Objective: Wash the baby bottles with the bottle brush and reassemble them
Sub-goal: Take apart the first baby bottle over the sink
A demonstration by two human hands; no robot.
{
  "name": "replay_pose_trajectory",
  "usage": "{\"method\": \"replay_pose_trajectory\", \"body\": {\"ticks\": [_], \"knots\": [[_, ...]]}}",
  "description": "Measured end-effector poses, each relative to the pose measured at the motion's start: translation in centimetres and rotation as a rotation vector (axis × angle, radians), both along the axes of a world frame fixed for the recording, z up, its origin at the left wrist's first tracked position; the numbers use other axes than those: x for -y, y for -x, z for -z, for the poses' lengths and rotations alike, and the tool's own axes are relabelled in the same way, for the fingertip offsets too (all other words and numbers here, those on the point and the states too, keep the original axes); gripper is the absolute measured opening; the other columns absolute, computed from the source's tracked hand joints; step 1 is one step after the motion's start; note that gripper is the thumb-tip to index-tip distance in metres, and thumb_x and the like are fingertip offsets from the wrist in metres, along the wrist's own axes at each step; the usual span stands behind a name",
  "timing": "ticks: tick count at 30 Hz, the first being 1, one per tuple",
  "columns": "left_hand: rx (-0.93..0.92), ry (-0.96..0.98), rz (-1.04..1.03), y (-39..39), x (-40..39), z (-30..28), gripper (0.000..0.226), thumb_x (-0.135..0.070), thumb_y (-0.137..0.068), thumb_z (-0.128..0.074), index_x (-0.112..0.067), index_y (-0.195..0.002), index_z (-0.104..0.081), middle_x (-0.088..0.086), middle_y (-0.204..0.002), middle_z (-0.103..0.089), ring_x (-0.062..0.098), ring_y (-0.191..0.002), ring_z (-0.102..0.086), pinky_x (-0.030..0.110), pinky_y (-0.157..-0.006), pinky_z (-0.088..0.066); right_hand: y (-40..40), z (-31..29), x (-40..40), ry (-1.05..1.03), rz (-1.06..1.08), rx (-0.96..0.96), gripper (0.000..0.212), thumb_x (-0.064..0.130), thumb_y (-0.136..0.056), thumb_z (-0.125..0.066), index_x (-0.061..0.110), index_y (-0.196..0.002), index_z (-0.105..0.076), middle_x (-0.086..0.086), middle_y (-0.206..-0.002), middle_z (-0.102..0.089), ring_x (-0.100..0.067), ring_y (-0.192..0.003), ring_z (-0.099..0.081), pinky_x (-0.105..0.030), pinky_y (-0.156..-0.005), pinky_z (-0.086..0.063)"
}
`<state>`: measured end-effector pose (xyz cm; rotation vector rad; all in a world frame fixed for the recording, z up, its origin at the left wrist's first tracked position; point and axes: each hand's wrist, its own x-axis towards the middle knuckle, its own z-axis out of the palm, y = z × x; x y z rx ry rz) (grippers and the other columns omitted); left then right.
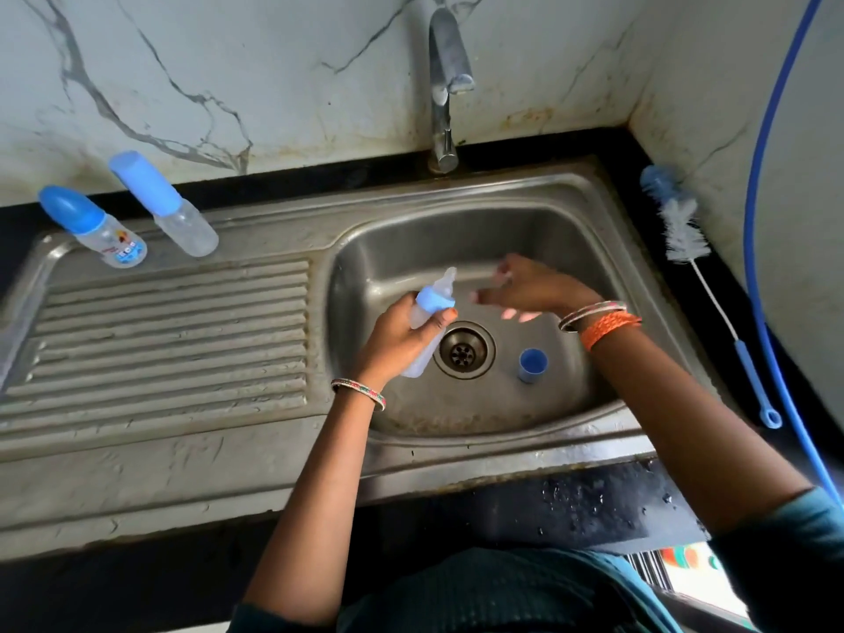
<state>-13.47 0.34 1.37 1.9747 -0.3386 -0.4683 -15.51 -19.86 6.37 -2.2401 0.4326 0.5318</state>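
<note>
1. Bottle (424, 331): we grip its clear body in the left hand (402, 340), fingers and thumb curled round it just under the blue collar (436, 300), teat pointing up and away, over the sink basin above the drain (463, 350).
2. The right hand (520, 287) is blurred beside the teat, fingers spread and holding nothing. The step looks like unscrewing the collar, so we should pinch the collar itself, not the soft teat.
3. We keep the left grip firm and low on the body; a wet bottle would likely slip.
4. We work over the basin, so anything dropped lands near the blue cap (532, 365) lying right of the drain.
5. The brush (685, 230) lies along the sink's right edge, within reach once the bottle is open.
6. Two capped bottles (132, 221) stand at the drainboard's far left corner, apparently untouched; the tap (445, 84) shows no running water.
</note>
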Motion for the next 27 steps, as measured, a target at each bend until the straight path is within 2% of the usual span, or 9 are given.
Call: {"method": "replay_pose_trajectory", "body": {"ticks": [1, 3, 7, 10, 12, 16, 20, 23, 27], "knots": [[0.073, -0.009, 0.002, 0.0, 0.2, -0.3, 0.049, -0.056, -0.076, -0.063, -0.022, -0.111, -0.058, -0.006, -0.103, -0.067, 0.012, -0.097, -0.062, 0.024, -0.082, -0.045, 0.1, -1.4, -1.2, -0.26, 0.053, -0.006, 0.042, 0.05, -0.084, -0.065, 0.015, -0.103, -0.053, -0.004, -0.095, -0.06, -0.015, -0.076, -0.063, -0.032, -0.067, -0.054], [0.222, -0.026, 0.013, 0.2, 0.5, -1.3, 0.057, -0.042, -0.085, -0.064, -0.013, -0.131, -0.047, 0.001, -0.108, -0.065, 0.018, -0.096, -0.062, 0.018, -0.074, -0.045, 0.4, -2.9, -3.4, -0.432, 0.11, 0.048, 0.046, 0.061, -0.083, -0.058, 0.016, -0.091, -0.053, -0.001, -0.076, -0.052, -0.008, -0.053, -0.048, -0.023, -0.05, -0.042], [0.462, -0.148, -0.023, 1.0, 0.6, -3.6, 0.094, -0.032, -0.081, -0.068, -0.001, -0.149, -0.011, 0.006, -0.092, -0.062, 0.008, -0.068, -0.053, 0.008, -0.058, -0.039, 0.7, -3.2, -5.7, -0.247, 0.086, 0.276, 0.055, 0.071, -0.081, -0.05, 0.016, -0.076, -0.05, -0.002, -0.062, -0.041, -0.011, -0.05, -0.038, -0.02, -0.042, -0.03], [0.624, -0.222, -0.055, 1.5, 0.4, -4.8, 0.118, -0.052, -0.066, -0.07, -0.005, -0.15, -0.002, 0.011, -0.117, -0.062, 0.019, -0.096, -0.062, 0.017, -0.074, -0.042, 0.9, -3.1, -6.6, -0.245, 0.094, 0.349, 0.055, 0.065, -0.083, -0.055, 0.013, -0.062, -0.054, 0.003, -0.046, -0.047, -0.01, -0.044, -0.044, -0.023, -0.043, -0.034], [0.721, -0.252, -0.086, 1.9, 0.4, -5.9, 0.123, -0.059, -0.062, -0.07, -0.004, -0.15, -0.004, 0.01, -0.121, -0.061, 0.021, -0.102, -0.06, 0.02, -0.076, -0.041, 0.9, -3.1, -7.1, -0.286, 0.224, 0.47, 0.052, 0.055, -0.082, -0.062, 0.005, -0.066, -0.062, -0.002, -0.055, -0.061, -0.016, -0.051, -0.056, -0.033, -0.052, -0.043], [0.84, -0.051, -0.129, 2.1, -0.4, -6.4, 0.098, -0.059, -0.074, -0.064, -0.016, -0.149, -0.016, 0.009, -0.131, -0.052, 0.02, -0.116, -0.053, 0.029, -0.092, -0.045, -0.2, -3.8, -6.7, -0.369, 0.438, 0.547, 0.046, 0.055, -0.069, -0.064, 0.01, -0.079, -0.069, -0.004, -0.08, -0.072, -0.019, -0.076, -0.069, -0.042, -0.073, -0.057], [0.708, 0.228, -0.268, 3.2, -0.5, -3.7, 0.071, -0.054, -0.084, -0.058, -0.019, -0.139, -0.031, 0.006, -0.135, -0.045, 0.014, -0.12, -0.048, 0.026, -0.092, -0.048, -0.9, -4.3, -6.4, -0.457, 0.49, 0.563, 0.04, 0.056, -0.067, -0.062, 0.016, -0.071, -0.062, 0.002, -0.071, -0.066, -0.017, -0.067, -0.061, -0.036, -0.06, -0.045], [0.706, 0.182, -0.413, 3.8, 0.3, -3.6, 0.051, -0.045, -0.091, -0.051, -0.008, -0.125, -0.046, 0.009, -0.119, -0.056, 0.014, -0.106, -0.054, 0.016, -0.085, -0.044, -1.0, -4.5, -7.5, -0.438, 0.485, 0.551, 0.044, 0.057, -0.065, -0.062, 0.015, -0.077, -0.064, 0.0, -0.081, -0.07, -0.019, -0.078, -0.066, -0.04, -0.074, -0.054], [0.745, 0.193, -0.549, 3.6, -0.2, -5.1, 0.031, -0.037, -0.094, -0.038, -0.011, -0.1, -0.054, 0.003, -0.081, -0.061, 0.018, -0.072, -0.055, 0.03, -0.061, -0.043, -0.6, -5.2, -8.2, -0.416, 0.497, 0.585, 0.033, 0.048, -0.071, -0.067, 0.015, -0.073, -0.063, 0.003, -0.081, -0.069, -0.017, -0.081, -0.066, -0.042, -0.083, -0.054]]}}
